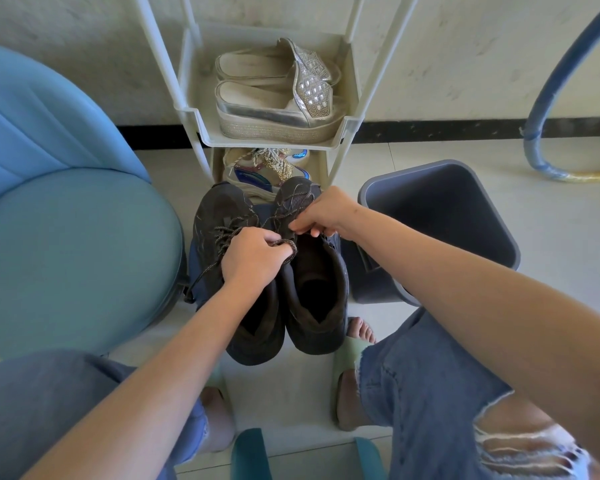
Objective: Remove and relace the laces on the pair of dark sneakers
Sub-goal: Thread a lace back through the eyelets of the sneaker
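You're unlacing: your left hand (253,259) curls round a lace loop (286,242), your right hand (326,213) pinches lace over the sneakers (326,329), so next draw it through the eyelets.

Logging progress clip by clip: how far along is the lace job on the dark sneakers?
Done: nothing finished; the left sneaker and right sneaker both still carry laces. In hand: the left hand grips a lace loop while the right hand pinches a lace strand over the right sneaker, which looks loosened near its opening. Left: pulling both laces out, then relacing both.
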